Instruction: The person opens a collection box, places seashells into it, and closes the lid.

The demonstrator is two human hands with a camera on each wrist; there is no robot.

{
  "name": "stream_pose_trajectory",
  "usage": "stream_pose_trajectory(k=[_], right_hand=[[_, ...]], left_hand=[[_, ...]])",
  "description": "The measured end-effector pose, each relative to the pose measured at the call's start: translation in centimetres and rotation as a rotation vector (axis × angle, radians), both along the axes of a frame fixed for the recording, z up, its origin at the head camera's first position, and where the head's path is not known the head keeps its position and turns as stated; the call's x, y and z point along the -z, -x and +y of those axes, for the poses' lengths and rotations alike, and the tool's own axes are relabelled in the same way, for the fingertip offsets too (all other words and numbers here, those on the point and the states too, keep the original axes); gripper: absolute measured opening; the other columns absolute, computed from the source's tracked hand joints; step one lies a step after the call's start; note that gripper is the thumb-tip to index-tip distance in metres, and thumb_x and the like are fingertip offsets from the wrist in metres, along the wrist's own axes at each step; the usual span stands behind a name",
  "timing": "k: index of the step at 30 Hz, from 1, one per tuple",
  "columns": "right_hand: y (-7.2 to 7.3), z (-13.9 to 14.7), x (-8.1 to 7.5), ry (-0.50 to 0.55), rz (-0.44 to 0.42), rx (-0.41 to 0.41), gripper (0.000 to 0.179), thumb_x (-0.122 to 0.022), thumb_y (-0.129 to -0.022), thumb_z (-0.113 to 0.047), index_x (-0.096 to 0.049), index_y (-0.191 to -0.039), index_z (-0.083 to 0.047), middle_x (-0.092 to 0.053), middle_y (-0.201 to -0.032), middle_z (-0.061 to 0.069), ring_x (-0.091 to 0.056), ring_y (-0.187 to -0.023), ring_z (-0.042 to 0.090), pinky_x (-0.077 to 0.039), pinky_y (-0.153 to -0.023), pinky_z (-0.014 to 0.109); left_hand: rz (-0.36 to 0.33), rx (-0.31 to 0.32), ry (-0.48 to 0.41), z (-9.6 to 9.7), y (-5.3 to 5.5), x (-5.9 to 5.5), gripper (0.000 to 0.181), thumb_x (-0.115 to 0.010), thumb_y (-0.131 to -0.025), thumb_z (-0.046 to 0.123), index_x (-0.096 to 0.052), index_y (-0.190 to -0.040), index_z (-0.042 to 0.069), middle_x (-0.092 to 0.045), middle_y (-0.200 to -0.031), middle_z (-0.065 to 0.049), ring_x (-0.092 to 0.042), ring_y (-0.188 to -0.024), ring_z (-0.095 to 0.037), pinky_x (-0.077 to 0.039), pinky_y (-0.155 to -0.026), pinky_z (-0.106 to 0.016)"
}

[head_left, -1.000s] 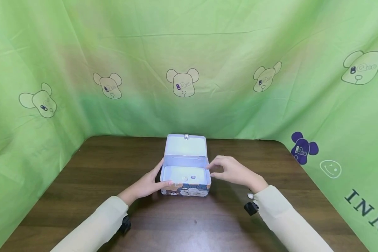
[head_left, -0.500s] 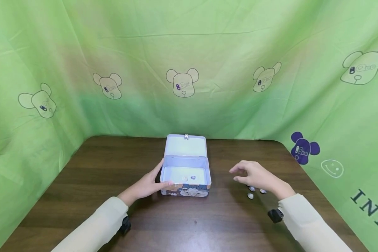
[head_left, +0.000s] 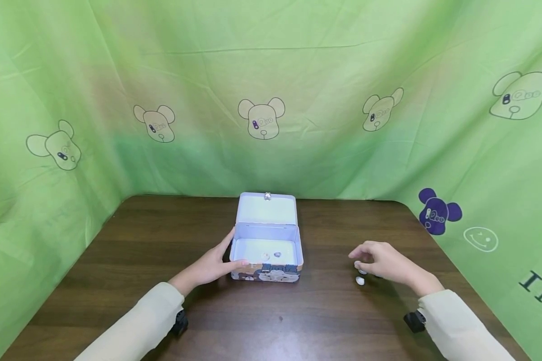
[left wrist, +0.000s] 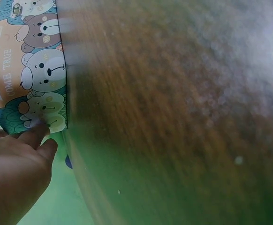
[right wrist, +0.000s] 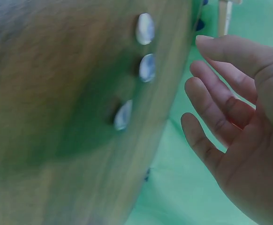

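Note:
A tin box [head_left: 267, 273] with cartoon bears on its front stands with its lid [head_left: 266, 209] raised. Inside lie two small shell-like pieces, one whitish [head_left: 265, 256] and one bluish [head_left: 277, 254]. My left hand [head_left: 212, 261] grips the box's front left corner, thumb across the front and fingers along the side. To the right, my right hand [head_left: 386, 260] hovers low over several small white, shell-like pieces, its fingers loosely bent and holding nothing. One such piece [head_left: 360, 281] lies in front of it. Three pieces [right wrist: 147, 68] show in the right wrist view; their exact kind is unclear.
The brown wooden table [head_left: 171, 220] bears the box and the small pieces. A green curtain [head_left: 320, 160] printed with bear heads hangs around its back and sides. A black wrist camera [head_left: 415, 321] sits below the right sleeve.
My right hand has left the box's right edge, moving right and down to the small pieces, which came into view beneath it. The left hand and the box have stayed put.

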State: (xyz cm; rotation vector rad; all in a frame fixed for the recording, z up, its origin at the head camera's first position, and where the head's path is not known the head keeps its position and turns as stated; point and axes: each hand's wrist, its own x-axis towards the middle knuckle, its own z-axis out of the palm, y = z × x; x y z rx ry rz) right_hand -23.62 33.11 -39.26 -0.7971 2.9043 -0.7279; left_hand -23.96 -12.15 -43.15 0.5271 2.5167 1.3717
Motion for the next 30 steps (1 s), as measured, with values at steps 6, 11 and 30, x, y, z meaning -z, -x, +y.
stream_pose_trajectory(k=[6, 11, 30], right_hand=[[-0.5, 0.9, 1.2, -0.007, 0.006, 0.007, 0.015, -0.079, -0.084, -0.009, -0.075, -0.099, -0.008, -0.067, -0.090, -0.006, -0.058, -0.077, 0.005, -0.050, -0.068, 0.030], [-0.6, 1.4, 1.8, 0.004, 0.006, 0.019, 0.014, -0.080, -0.085, -0.011, -0.075, -0.099, -0.010, -0.067, -0.089, -0.006, -0.059, -0.077, 0.008, -0.050, -0.068, 0.030], [-0.5, 1.9, 2.7, 0.020, 0.033, 0.004, 0.013, -0.080, -0.085, -0.010, -0.074, -0.097, -0.010, -0.069, -0.087, -0.006, -0.055, -0.073, 0.001, -0.048, -0.066, 0.029]], left_hand=[[0.003, -0.001, -0.004, 0.1, 0.0, 0.0, 0.103, -0.072, -0.092, 0.046, 0.000, -0.163, 0.027, -0.012, -0.166, -0.004, -0.019, -0.148, -0.031, -0.024, -0.113, -0.059], [0.011, -0.004, 0.009, 0.0, 0.1, 0.1, 0.102, -0.072, -0.092, 0.045, 0.000, -0.163, 0.027, -0.012, -0.166, -0.005, -0.020, -0.148, -0.032, -0.025, -0.113, -0.059], [0.005, 0.002, 0.006, 0.0, 0.3, 0.4, 0.101, -0.071, -0.093, 0.043, 0.001, -0.163, 0.027, -0.009, -0.166, -0.002, -0.017, -0.149, -0.031, -0.024, -0.113, -0.058]])
